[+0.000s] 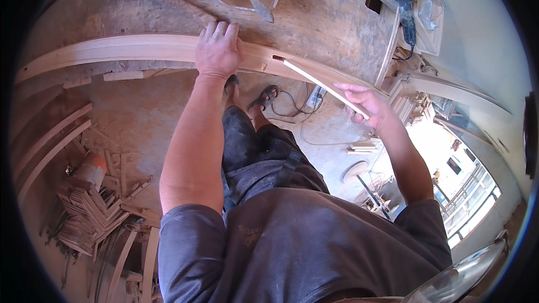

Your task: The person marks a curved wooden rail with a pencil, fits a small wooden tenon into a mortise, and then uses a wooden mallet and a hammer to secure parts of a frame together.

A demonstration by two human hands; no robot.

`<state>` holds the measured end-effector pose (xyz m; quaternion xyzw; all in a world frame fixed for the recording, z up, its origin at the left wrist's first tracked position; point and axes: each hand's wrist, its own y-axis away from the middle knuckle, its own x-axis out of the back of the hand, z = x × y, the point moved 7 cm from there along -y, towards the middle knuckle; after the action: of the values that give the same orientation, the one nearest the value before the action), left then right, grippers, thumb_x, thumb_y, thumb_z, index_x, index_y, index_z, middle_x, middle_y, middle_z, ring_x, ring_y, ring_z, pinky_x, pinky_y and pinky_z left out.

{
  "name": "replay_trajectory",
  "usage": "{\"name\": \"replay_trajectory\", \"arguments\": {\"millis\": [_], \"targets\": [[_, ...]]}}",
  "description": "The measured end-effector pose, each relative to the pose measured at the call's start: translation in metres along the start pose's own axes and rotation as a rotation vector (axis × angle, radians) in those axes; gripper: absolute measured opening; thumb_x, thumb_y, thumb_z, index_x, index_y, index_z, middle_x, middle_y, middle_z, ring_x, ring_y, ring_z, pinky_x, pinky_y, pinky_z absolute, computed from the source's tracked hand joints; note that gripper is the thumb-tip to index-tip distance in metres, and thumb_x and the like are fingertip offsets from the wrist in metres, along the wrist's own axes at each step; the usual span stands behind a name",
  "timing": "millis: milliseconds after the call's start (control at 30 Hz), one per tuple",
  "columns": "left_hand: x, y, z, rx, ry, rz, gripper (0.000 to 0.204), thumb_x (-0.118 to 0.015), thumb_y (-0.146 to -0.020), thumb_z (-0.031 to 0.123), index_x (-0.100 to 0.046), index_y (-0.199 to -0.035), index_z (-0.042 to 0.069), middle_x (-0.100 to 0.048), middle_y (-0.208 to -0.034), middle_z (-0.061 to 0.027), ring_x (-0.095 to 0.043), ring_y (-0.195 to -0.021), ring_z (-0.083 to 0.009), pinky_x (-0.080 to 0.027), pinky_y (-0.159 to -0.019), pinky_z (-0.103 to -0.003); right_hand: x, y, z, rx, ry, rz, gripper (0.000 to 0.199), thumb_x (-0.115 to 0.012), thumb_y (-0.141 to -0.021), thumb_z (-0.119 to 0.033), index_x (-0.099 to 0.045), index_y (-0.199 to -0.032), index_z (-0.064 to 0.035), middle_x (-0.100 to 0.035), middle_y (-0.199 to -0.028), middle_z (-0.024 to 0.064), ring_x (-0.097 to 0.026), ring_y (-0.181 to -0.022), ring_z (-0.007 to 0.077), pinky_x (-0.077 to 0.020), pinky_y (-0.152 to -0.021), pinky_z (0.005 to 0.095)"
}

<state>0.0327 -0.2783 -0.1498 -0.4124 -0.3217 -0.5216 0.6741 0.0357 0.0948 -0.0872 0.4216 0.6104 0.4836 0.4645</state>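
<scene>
— What have you got hold of?

— My right hand [368, 106] is closed around a thin wooden strip [323, 85], tip at a slot in the curved rail [140, 49] on the bench [331, 17]. My left hand [218, 50] presses flat, fingers spread, gripping nothing.

— Next?

— I'd judge steady aim into that slot. Offcuts [90, 207] litter the dusty floor [151, 118]; a power tool [405, 8] sits beyond.

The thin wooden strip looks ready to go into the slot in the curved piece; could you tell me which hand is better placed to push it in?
The right hand: it holds the thin wooden strip, whose far end sits at the slot. The left hand lies flat on the curved wooden piece.
</scene>
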Motion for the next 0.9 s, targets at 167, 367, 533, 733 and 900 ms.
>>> {"name": "replay_trajectory", "arguments": {"millis": [167, 367, 533, 733, 900], "targets": [[0.0, -0.001, 0.003, 0.015, -0.004, -0.011, 0.026, -0.063, -0.081, 0.015, -0.067, -0.105, 0.007, -0.064, -0.093, -0.0115, -0.061, -0.092, -0.0324, -0.05, -0.081, -0.045, -0.028, -0.007, -0.04, -0.108, 0.022, 0.011, 0.039, -0.056, -0.104, -0.011, -0.058, -0.142, -0.0081, -0.059, -0.09, 0.0081, -0.056, -0.063, 0.0108, -0.0367, -0.039, 0.0199], [-0.004, 0.003, 0.0, 0.05, 0.008, -0.041, 0.027, -0.064, -0.08, 0.016, -0.069, -0.106, 0.008, -0.066, -0.095, -0.0113, -0.062, -0.094, -0.032, -0.05, -0.082, -0.045, -0.021, -0.024, -0.041, -0.1, 0.07, 0.148, 0.031, -0.059, -0.102, -0.011, -0.063, -0.133, -0.0064, -0.06, -0.09, 0.0084, -0.055, -0.061, 0.0111, -0.038, -0.04, 0.0199], [-0.006, 0.001, 0.002, 0.037, 0.019, -0.045, 0.029, -0.063, -0.08, 0.016, -0.07, -0.107, 0.008, -0.067, -0.097, -0.0111, -0.062, -0.096, -0.032, -0.05, -0.083, -0.045, 0.004, -0.039, -0.036, -0.007, 0.171, 0.243, 0.028, -0.06, -0.099, -0.01, -0.066, -0.127, -0.0063, -0.061, -0.091, 0.0045, -0.051, -0.055, 0.0098, -0.037, -0.041, 0.0204], [-0.001, -0.002, 0.003, 0.032, 0.018, -0.023, 0.031, -0.063, -0.079, 0.012, -0.07, -0.109, 0.007, -0.068, -0.099, -0.0114, -0.063, -0.096, -0.0333, -0.051, -0.084, -0.046, -0.014, -0.026, -0.075, 0.49, 0.921, 0.325, 0.034, -0.068, -0.097, -0.022, -0.07, -0.126, -0.0044, -0.071, -0.098, 0.0075, -0.071, -0.09, 0.0193, -0.056, -0.077, 0.0315], [-0.004, -0.001, 0.002, 0.014, -0.009, -0.003, 0.029, -0.062, -0.08, 0.011, -0.069, -0.108, 0.007, -0.068, -0.098, -0.0126, -0.063, -0.095, -0.0341, -0.051, -0.083, -0.046, -0.096, 0.013, -0.069, 0.924, 1.869, 0.309, 0.036, -0.064, -0.099, -0.019, -0.065, -0.13, -0.0033, -0.072, -0.096, 0.0176, -0.072, -0.094, 0.0303, -0.0589, -0.084, 0.0401]]}}
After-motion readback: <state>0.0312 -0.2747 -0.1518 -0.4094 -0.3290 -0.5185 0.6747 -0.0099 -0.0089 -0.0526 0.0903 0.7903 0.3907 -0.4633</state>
